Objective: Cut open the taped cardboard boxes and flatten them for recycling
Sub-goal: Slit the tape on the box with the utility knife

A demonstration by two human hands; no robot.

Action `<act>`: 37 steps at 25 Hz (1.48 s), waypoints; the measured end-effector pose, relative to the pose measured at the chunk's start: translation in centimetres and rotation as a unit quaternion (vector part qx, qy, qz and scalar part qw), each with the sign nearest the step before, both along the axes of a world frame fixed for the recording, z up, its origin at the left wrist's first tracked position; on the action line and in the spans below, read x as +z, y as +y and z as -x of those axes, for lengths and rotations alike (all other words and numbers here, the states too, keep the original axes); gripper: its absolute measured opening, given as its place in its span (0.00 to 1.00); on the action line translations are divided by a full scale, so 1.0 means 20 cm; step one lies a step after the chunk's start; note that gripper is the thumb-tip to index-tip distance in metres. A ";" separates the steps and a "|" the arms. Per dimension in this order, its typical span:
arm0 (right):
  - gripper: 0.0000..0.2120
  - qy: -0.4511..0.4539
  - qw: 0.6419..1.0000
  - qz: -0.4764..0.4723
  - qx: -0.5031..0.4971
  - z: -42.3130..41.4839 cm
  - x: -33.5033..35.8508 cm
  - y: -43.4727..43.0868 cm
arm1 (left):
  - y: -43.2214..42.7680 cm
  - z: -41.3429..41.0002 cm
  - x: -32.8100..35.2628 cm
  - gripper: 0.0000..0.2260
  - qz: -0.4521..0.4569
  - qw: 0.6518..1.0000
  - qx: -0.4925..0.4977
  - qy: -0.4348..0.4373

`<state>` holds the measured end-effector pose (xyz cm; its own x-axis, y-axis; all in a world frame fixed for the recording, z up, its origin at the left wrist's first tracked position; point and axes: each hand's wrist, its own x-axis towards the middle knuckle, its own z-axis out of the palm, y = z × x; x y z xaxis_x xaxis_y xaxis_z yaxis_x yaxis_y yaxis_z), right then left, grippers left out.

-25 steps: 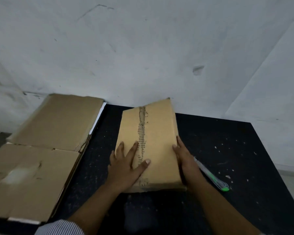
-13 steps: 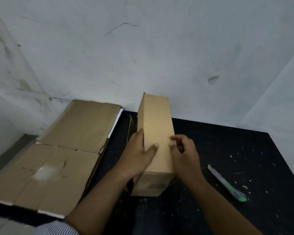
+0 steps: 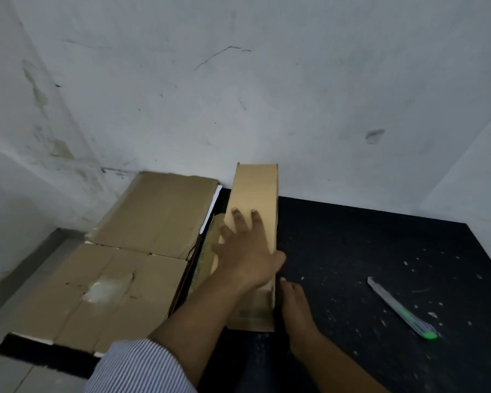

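A narrow brown cardboard box (image 3: 257, 191) stands on its long edge on the black table (image 3: 366, 251), running from near me toward the wall. My left hand (image 3: 247, 251) lies across its top face with fingers spread and the thumb hooked over the right edge. A loose flap (image 3: 210, 251) shows at the box's left side. My right hand (image 3: 294, 302) rests low against the box's right side at the near end; its fingertips are hidden. A box cutter (image 3: 400, 307) with a green end lies on the table to the right, untouched.
Flattened cardboard sheets (image 3: 142, 245) lie in a stack on the left, overhanging the table's left edge. A white wall (image 3: 238, 95) rises right behind the table. Small paper scraps (image 3: 408, 265) dot the black surface on the right.
The box was tipped from lying flat with its torn seam up onto its narrow side. My right hand slid from the top down to the box's right side.
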<state>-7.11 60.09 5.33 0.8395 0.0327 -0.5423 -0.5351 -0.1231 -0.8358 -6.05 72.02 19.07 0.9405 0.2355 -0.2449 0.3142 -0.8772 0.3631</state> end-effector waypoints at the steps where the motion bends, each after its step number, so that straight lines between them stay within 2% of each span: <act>1: 0.21 0.031 0.999 -0.010 0.007 -0.01 -0.03 -0.01 | 0.06 0.01 -0.01 0.44 0.022 1.000 0.004 -0.011; 4: 0.18 0.028 0.999 -0.016 0.001 -0.04 -0.04 -0.04 | 0.27 0.07 -0.04 0.46 0.141 0.987 0.027 -0.067; 5: 0.17 0.010 1.000 0.014 -0.006 -0.05 -0.03 -0.07 | 0.33 0.08 -0.07 0.47 0.217 0.971 0.050 -0.091; 7: 0.20 -0.005 0.995 0.104 -0.009 -0.08 0.00 -0.13 | 0.39 0.13 -0.18 0.46 0.367 0.916 0.103 -0.125; 10: 0.17 -0.024 0.988 0.152 -0.003 -0.10 0.08 -0.24 | 0.39 0.20 -0.40 0.40 0.486 0.863 0.111 -0.078; 12: 0.10 -0.059 0.981 0.184 -0.005 -0.10 0.13 -0.30 | 0.36 0.23 -0.49 0.37 0.498 0.863 0.085 -0.029; 14: 0.08 -0.099 0.963 0.251 0.007 -0.08 0.15 -0.34 | 0.32 0.24 -0.55 0.34 0.449 0.893 0.038 -0.010; 16: 0.14 -0.137 0.942 0.306 0.021 -0.04 0.12 -0.37 | 0.24 0.24 -0.60 0.32 0.324 0.945 -0.002 -0.044; 18: 0.17 -0.168 0.921 0.347 0.052 -0.03 0.11 -0.38 | 0.15 0.21 -0.64 0.29 0.167 0.982 -0.057 -0.073; 20: 0.18 -0.183 0.921 0.338 0.063 -0.03 0.10 -0.42 | 0.04 0.17 -0.67 0.31 -0.015 0.991 -0.127 -0.047; 21: 0.16 -0.191 0.928 0.315 0.061 -0.03 0.09 -0.44 | 0.01 0.15 -0.68 0.35 -0.065 0.986 -0.150 -0.042; 23: 0.09 -0.196 0.926 0.320 0.043 -0.06 0.06 -0.55 | -0.07 0.10 -0.68 0.40 -0.077 0.982 -0.170 -0.035; 24: 0.10 -0.201 0.904 0.375 0.048 -0.08 0.03 -0.63 | -0.10 0.08 -0.68 0.41 -0.065 0.982 -0.173 -0.031; 27: 0.20 -0.138 0.807 0.555 0.145 -0.15 -0.08 -0.91 | -0.14 0.04 -0.70 0.41 -0.076 0.981 -0.176 -0.040; 29: 0.29 -0.087 0.784 0.576 0.215 -0.20 -0.13 -1.06 | -0.14 0.04 -0.72 0.40 -0.092 0.979 -0.174 -0.059; 33: 0.32 -0.100 0.722 0.598 0.334 -0.28 -0.19 -1.28 | -0.15 0.04 -0.74 0.38 -0.068 0.980 -0.158 -0.103; 35: 0.33 -0.123 0.714 0.597 0.345 -0.32 -0.18 -1.32 | -0.15 0.04 -0.75 0.38 -0.058 0.980 -0.150 -0.113; 36: 0.34 -0.131 0.723 0.588 0.339 -0.34 -0.18 -1.34 | -0.15 0.04 -0.75 0.38 -0.047 0.981 -0.147 -0.118; 37: 0.34 -0.130 0.748 0.566 0.321 -0.36 -0.17 -1.34 | -0.16 0.04 -0.75 0.39 -0.031 0.982 -0.141 -0.121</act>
